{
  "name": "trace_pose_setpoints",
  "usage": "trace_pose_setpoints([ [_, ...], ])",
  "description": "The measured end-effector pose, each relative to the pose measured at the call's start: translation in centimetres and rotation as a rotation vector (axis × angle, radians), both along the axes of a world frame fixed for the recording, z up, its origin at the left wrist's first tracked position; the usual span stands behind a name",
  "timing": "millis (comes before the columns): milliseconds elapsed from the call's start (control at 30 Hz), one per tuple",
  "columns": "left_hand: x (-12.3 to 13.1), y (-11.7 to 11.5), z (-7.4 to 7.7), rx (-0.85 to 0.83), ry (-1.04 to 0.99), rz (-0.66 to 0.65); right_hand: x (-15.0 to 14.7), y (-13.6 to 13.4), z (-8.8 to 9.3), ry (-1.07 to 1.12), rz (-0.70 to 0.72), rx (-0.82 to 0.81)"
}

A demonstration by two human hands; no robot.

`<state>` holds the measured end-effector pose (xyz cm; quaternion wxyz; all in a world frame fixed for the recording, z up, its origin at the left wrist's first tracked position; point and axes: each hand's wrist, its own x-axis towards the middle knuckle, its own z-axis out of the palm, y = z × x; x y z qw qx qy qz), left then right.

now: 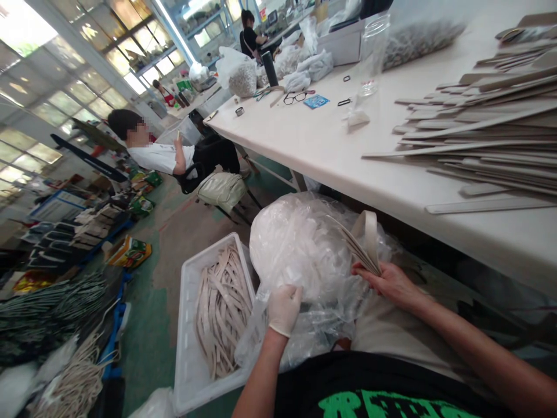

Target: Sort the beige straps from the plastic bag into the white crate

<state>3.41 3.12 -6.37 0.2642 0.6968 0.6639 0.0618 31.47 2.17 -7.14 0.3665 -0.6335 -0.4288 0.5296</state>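
My right hand [391, 283] is closed around a bundle of flat beige straps [357, 247], one of which loops up above the fingers. A white glove covers my left hand [285, 307], whose fingers are curled against the big clear plastic bag [278, 232] in front of my lap. The bag looks full of pale material and bulges up below the table edge. It appears pinched in the left fingers, though the fingertips are partly hidden. Left of the bag stands a white plastic bin [187, 313] holding many loose beige straps [224, 307].
The long white table [313, 136] carries a pile of beige straps [491, 128], a clear bottle [372, 58], eyeglasses [297, 97] and a blue packet [316, 101]. A seated person [161, 154] is beyond the bin, beside a pale green bag [223, 188]. Stacked goods line the left floor.
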Motion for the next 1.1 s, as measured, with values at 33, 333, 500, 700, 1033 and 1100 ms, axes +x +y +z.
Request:
trace_pose_setpoints([
  [33,-0.5,-0.5,0.7,-0.002,-0.025,0.004,0.0,0.1,0.1,0.004,0.009,-0.007],
  [333,0.8,-2.3,4.3,-0.216,-0.759,0.18,-3.5,-1.1,2.9,0.11,0.203,-0.042],
  [500,2.2,-1.9,5.2,-0.25,-0.82,0.165,-4.9,-1.4,4.8,0.184,0.208,-0.072],
  [700,3.6,-2.5,6.0,-0.239,-0.824,0.109,-5.4,-0.9,5.4,0.215,0.098,-0.11],
  [1033,3.8,-2.9,4.8,-0.217,-0.73,0.042,-5.2,-1.2,6.6,0.205,0.064,0.001],
  [1100,3.7,-2.8,4.6,-0.187,-0.702,0.019,-5.2,-1.3,6.7,0.193,0.046,0.008],
])
